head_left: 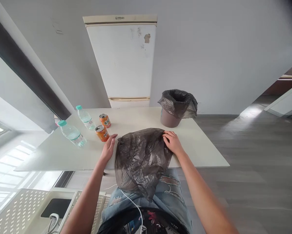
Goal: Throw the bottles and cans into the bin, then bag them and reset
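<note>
A dark, see-through garbage bag (142, 156) lies crumpled over the table's front edge and hangs down over my lap. My right hand (172, 142) is at its upper right corner, fingers bent and closed on the plastic. Just left of the bag's upper left corner is my left hand (109, 149), its fingers stretched out and holding nothing. Close beyond that hand stands an orange drink can (102, 133), with a second orange can (105, 120) behind it. Both cans are upright.
Two clear bottles with green caps, a nearer bottle (73, 134) and a farther bottle (86, 117), stand at the left of the white table (199, 149). A brown trash bin (169, 119) lined with a dark bag stands back right. Behind is a fridge (123, 61); a plastic cart (21, 208) is lower left.
</note>
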Available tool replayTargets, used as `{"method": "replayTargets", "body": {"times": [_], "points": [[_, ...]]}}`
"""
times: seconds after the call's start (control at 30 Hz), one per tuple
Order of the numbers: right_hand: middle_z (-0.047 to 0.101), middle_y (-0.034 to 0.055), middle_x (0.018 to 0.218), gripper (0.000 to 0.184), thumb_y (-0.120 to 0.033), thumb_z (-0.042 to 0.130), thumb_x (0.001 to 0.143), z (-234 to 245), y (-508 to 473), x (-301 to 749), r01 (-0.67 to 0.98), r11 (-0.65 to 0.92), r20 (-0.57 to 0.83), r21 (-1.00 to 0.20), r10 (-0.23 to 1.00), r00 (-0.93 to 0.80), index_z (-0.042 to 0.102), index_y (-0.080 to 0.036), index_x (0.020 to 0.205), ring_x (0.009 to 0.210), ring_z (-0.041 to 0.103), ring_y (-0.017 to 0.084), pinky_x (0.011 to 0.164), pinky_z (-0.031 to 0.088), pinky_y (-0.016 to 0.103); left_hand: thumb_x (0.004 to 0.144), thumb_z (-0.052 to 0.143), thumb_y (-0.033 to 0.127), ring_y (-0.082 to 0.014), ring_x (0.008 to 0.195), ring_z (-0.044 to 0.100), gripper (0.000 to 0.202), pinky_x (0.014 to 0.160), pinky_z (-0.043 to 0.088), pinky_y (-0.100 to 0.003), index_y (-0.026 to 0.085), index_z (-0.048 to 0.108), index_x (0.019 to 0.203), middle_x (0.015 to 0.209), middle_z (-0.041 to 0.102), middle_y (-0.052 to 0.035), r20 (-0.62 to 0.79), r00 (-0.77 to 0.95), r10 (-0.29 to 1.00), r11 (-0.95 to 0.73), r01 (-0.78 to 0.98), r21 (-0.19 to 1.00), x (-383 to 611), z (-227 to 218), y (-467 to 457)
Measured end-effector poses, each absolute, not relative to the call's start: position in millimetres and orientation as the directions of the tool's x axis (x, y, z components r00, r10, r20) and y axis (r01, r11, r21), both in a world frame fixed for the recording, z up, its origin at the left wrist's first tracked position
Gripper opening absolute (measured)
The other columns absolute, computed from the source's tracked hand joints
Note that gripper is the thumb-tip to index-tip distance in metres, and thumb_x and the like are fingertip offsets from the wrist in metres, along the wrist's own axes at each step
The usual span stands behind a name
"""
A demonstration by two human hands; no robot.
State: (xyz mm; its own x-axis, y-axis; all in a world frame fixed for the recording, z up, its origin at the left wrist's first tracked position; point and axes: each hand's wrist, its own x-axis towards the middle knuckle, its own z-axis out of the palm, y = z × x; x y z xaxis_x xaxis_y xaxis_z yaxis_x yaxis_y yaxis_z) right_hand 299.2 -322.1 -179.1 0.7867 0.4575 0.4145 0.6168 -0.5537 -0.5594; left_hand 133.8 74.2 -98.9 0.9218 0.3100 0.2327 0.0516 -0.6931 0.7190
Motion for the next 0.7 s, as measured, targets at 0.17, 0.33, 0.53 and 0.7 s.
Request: {"method": "replayTargets", "body": {"times": [0.17, 0.33, 0.53, 0.7], "points": [[0.071, 0.0116, 0.126, 0.034, -0.030, 0.043, 0.105, -185, -317, 303, 0.580, -0.623, 0.366, -0.525, 0.450, 0.815, 0.076, -0.021, 0.112, 0.117, 0.061, 0.028, 0.108, 0.050, 0.043, 0.108, 0.042, 0.056, -0.0266, 0.144, 0.052, 0.052, 0.125, 0.037, -0.045, 0.025, 0.057, 0.147, 0.150, 0.060, -0.0094, 0.209, 0.969, 0.133, -0.773, -0.031, 0.634, 132, -92, 69], [0.068, 0.0185, 0.131, 0.039, -0.031, 0.040, 0.105, -193, -315, 305, 0.414, -0.759, 0.313, -0.502, 0.287, 0.905, 0.073, -0.016, 0.118, 0.121, 0.058, 0.036, 0.103, 0.049, 0.052, 0.109, 0.042, 0.053, -0.0271, 0.152, 0.042, 0.057, 0.129, 0.031, -0.049, 0.027, 0.045, 0.159, 0.160, 0.049, -0.0109, 0.179, 0.982, 0.065, -0.835, -0.045, 0.548, 131, -91, 65], [0.064, 0.0221, 0.138, 0.039, -0.033, 0.040, 0.104, -194, -311, 302, 0.318, -0.801, 0.289, -0.508, 0.189, 0.938, 0.065, -0.015, 0.127, 0.126, 0.054, 0.041, 0.101, 0.044, 0.058, 0.112, 0.034, 0.047, -0.0269, 0.159, 0.033, 0.055, 0.131, 0.030, -0.047, 0.029, 0.041, 0.163, 0.171, 0.035, -0.0091, 0.167, 0.984, -0.058, -0.866, -0.133, 0.481, 126, -84, 59], [0.070, 0.0158, 0.129, 0.031, -0.035, 0.039, 0.105, -184, -314, 297, 0.459, -0.642, 0.305, -0.614, 0.344, 0.888, 0.058, -0.021, 0.125, 0.122, 0.060, 0.032, 0.101, 0.043, 0.051, 0.112, 0.033, 0.044, -0.0289, 0.161, 0.029, 0.052, 0.132, 0.026, -0.053, 0.037, 0.046, 0.162, 0.176, 0.026, -0.0026, 0.077, 0.980, -0.184, -0.918, -0.200, 0.343, 126, -79, 53]]}}
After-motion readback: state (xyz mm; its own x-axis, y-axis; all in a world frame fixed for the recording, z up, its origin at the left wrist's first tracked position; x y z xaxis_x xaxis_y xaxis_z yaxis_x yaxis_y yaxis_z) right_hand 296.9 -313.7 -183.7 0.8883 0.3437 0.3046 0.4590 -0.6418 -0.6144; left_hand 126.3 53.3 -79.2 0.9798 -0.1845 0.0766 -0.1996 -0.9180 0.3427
